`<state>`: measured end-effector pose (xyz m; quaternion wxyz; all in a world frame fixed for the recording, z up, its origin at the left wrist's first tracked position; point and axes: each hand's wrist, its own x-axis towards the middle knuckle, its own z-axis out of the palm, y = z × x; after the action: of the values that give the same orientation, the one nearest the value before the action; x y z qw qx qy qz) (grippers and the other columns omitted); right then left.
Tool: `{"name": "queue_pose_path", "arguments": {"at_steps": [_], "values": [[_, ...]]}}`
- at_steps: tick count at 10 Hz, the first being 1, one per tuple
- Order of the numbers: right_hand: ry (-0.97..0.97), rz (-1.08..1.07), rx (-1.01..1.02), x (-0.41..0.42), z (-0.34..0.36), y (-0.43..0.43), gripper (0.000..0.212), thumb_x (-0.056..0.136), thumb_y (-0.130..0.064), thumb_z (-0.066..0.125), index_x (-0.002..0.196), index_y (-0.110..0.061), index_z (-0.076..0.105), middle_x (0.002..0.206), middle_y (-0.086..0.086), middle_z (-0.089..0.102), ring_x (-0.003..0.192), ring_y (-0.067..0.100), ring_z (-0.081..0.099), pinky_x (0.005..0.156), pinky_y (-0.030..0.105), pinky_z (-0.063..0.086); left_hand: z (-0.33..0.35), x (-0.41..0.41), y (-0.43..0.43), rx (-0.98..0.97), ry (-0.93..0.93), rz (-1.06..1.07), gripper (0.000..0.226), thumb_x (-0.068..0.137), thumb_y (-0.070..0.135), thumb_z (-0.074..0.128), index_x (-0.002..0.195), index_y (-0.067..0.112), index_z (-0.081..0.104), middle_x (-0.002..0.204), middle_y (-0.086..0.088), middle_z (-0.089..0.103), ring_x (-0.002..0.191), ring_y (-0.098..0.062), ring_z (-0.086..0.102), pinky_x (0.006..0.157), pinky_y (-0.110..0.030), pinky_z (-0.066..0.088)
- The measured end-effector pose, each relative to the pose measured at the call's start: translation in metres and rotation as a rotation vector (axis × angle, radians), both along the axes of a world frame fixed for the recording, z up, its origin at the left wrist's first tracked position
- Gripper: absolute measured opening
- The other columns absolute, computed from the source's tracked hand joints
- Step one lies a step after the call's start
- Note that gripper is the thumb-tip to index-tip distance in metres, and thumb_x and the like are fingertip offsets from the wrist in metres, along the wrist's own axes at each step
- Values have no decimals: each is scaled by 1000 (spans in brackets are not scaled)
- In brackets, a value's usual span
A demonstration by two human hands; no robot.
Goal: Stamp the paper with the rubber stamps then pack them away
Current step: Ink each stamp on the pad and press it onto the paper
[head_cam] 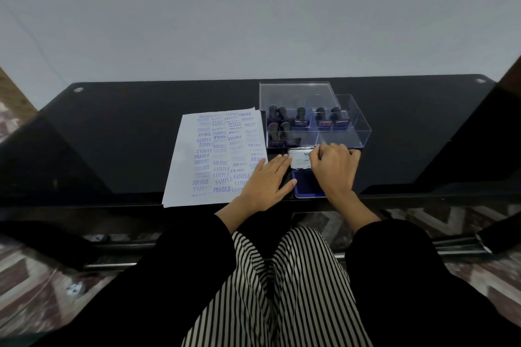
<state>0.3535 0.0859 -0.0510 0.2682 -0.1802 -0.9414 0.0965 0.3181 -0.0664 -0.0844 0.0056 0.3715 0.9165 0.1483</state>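
Note:
A white paper sheet (pixel 208 155) covered in blue stamp prints lies on the black glass table (pixel 118 132). To its right stands a clear plastic box (pixel 358 127) with several black-handled rubber stamps (pixel 300 117) standing in its compartments. In front of the box lies a blue ink pad (pixel 306 184) with its silver lid (pixel 300 159) hinged back. My right hand (pixel 334 169) grips the lid's top edge, fingers curled over it. My left hand (pixel 267 182) lies flat with fingers spread on the paper's lower right corner, its fingertips touching the lid's left side.
The box's clear lid (pixel 293 93) sits tilted at the back of the box. The table's front edge runs just below the paper and pad. A pale wall stands behind the table. My lap in striped fabric is below.

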Motion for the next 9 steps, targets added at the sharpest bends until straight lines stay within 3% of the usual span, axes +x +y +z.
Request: {"name": "queue_pose_path", "arguments": {"at_steps": [2,3,5,7,8,9], "values": [[188,-5,52,23,-16,-3,29,84,-16,55,56,-9,53,54,5,49,55,23,47,63,34,36,0,-1,0,-2,8,-2,60,100,43,28,150,14,14,158,-1,17,147,-13,10,120,-37,3],[247,-6,111,33,-22,-5,30,85,-21,48,57,-10,53,56,5,47,55,21,47,61,34,39,0,0,0,-2,8,-1,60,100,43,28,150,13,14,158,-1,17,147,-13,10,120,-36,3],[177,-18,101,23,-14,-4,28,82,-15,57,55,-9,55,54,5,51,55,23,49,63,35,38,0,0,0,-5,17,-1,60,100,43,28,150,13,15,158,-1,17,147,-13,11,120,-37,3],[-7,-19,61,0,-1,2,36,91,-21,43,56,-14,49,55,2,46,63,21,47,73,37,30,0,0,0,-12,5,0,60,100,44,27,150,13,14,158,-1,16,147,-13,10,121,-38,3],[-11,-13,54,-4,0,3,37,91,-20,43,55,-13,50,53,2,45,63,23,48,74,38,31,0,-1,0,-5,-2,2,60,100,44,27,150,13,14,158,-1,16,147,-13,10,121,-38,2],[111,7,80,4,-5,1,34,86,-16,50,53,-10,52,50,4,48,54,23,48,65,36,34,-1,-1,0,-2,4,2,60,100,44,27,150,14,14,158,-1,17,147,-13,10,121,-38,3]]}}
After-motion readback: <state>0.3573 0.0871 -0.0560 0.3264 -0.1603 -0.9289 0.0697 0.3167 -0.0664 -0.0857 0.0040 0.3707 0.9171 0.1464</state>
